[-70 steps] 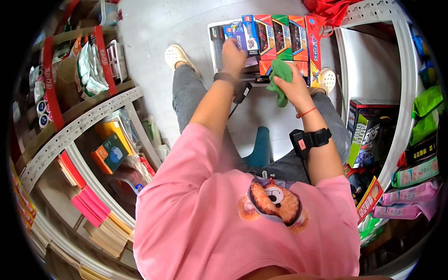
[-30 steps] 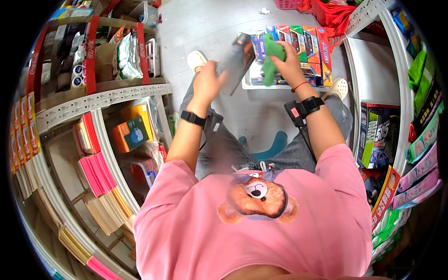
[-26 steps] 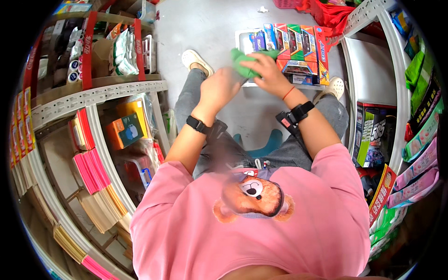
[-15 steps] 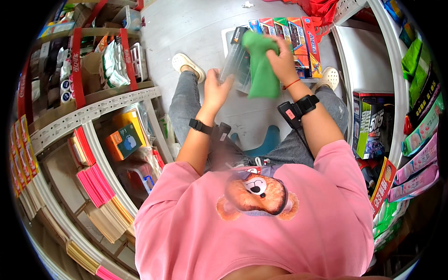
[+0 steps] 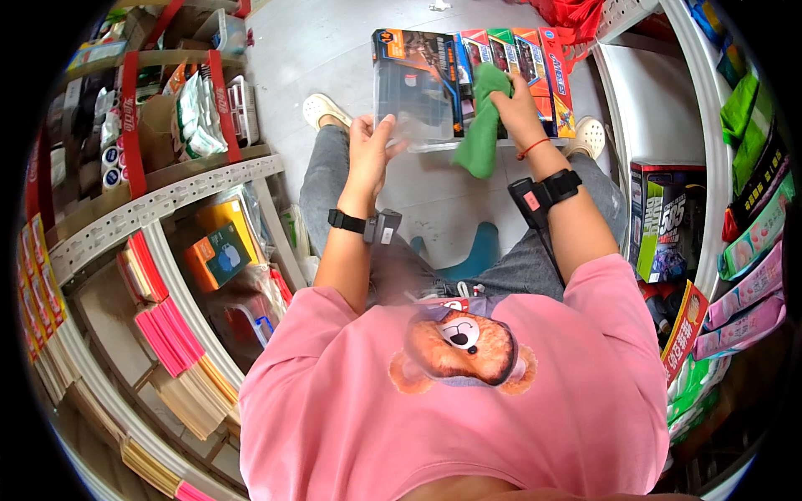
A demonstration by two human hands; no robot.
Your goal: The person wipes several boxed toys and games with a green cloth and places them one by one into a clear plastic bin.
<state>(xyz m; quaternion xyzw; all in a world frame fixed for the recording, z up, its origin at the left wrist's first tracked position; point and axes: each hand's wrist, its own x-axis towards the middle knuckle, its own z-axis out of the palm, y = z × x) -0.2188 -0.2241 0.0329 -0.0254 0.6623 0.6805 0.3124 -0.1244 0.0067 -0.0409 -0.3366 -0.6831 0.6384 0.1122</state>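
Note:
A flat toy box with a clear window and a black-and-orange printed end lies in front of me between my feet. My left hand has its thumb and fingers closed on the box's near left corner. A green cloth hangs bunched from my right hand, whose fingers are closed around it. The cloth is over the right side of the toy box and the neighbouring packages. Several colourful toy packages with red, green and orange fronts stand side by side just right of the toy box.
Shelves with snack packets and stacked paper goods line my left. On my right are a white shelf unit, a boxed toy and hanging packs. A blue stool shows between my legs. Red bags lie far right.
The toy box has gone from tilted to flatter, beside the other packages, its printed end now showing. My right hand has moved slightly right and the cloth has swung off the box's window.

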